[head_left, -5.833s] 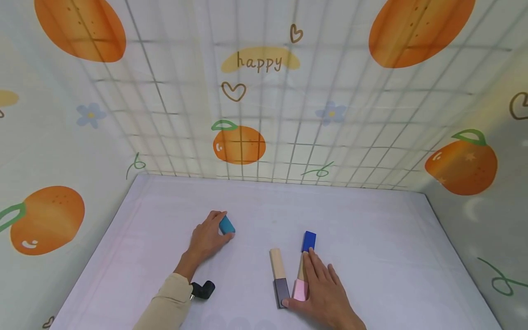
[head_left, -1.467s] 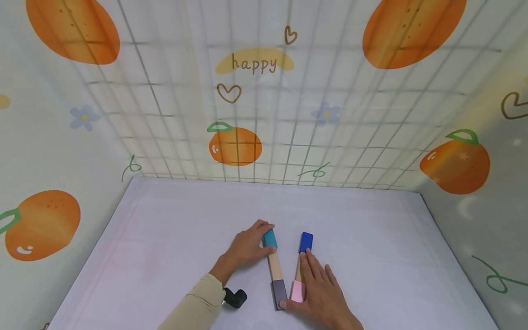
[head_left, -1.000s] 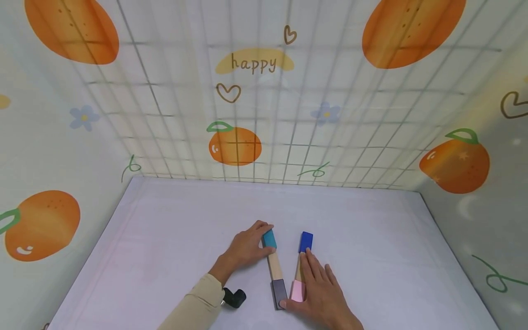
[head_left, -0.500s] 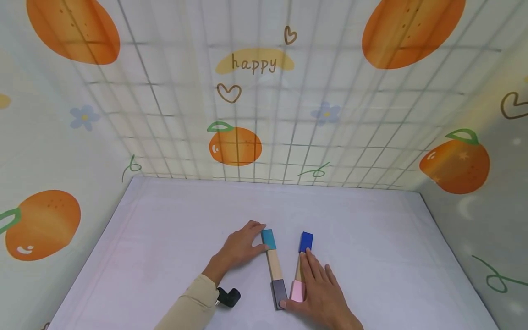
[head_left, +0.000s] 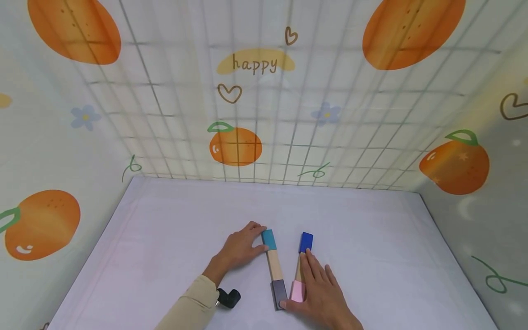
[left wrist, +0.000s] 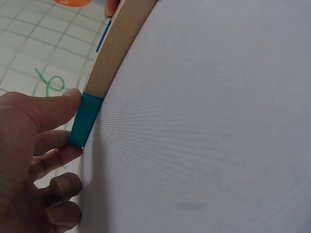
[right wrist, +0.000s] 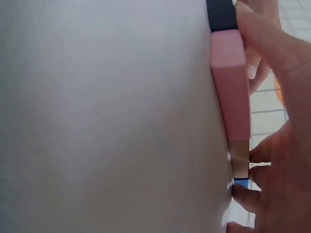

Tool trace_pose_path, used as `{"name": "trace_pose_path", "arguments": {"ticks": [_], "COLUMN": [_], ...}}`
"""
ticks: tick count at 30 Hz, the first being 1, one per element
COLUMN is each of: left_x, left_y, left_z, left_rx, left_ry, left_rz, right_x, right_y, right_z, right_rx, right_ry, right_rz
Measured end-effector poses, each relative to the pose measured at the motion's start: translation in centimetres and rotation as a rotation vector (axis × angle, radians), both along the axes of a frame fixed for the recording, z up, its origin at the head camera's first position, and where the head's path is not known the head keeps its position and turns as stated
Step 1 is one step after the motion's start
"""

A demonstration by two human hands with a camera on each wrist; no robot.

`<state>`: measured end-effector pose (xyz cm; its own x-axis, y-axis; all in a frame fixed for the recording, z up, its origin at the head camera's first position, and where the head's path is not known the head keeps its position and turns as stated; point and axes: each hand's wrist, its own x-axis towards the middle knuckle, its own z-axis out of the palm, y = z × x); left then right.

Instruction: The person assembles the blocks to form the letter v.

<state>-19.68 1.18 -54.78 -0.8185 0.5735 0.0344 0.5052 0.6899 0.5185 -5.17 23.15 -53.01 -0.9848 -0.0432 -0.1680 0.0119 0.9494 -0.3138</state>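
Note:
Wooden blocks lie in two rows in the head view. The left row has a teal block, a bare wood block and a dark grey block, end to end. A blue block, a partly covered wood block and a pink block form the right row. My left hand touches the teal block's left side with thumb and fingertips, no longer spanning it. My right hand rests along the right row with fairly straight fingers, its thumb on the grey block's near end.
Both rows lie on a white-covered table. A patterned curtain with a wire grid behind it rises at the back. A black device sits by the left wrist, beyond the beige sleeve.
Since the oldest frame, my left hand has carried the teal block rightward to the wood block's far end. Within the last second its fingers drew back leftward from the block. My right hand stayed put.

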Motion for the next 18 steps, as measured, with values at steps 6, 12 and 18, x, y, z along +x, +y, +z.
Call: {"name": "trace_pose_path", "arguments": {"ticks": [6, 12, 18], "left_x": [-0.13, 0.00, 0.31], "left_y": [-0.01, -0.01, -0.06], "left_z": [-0.30, -0.16, -0.08], "left_rx": [-0.002, 0.010, 0.018], "left_ry": [0.004, -0.010, -0.040], "left_rz": [-0.004, 0.000, 0.027], "right_x": [-0.02, -0.10, -0.14], "right_y": [-0.07, -0.01, 0.00], "right_z": [0.10, -0.09, -0.13], "right_rx": [-0.001, 0.010, 0.011], "right_ry": [-0.004, -0.009, -0.017], "right_rz": [-0.004, -0.006, -0.008]}}
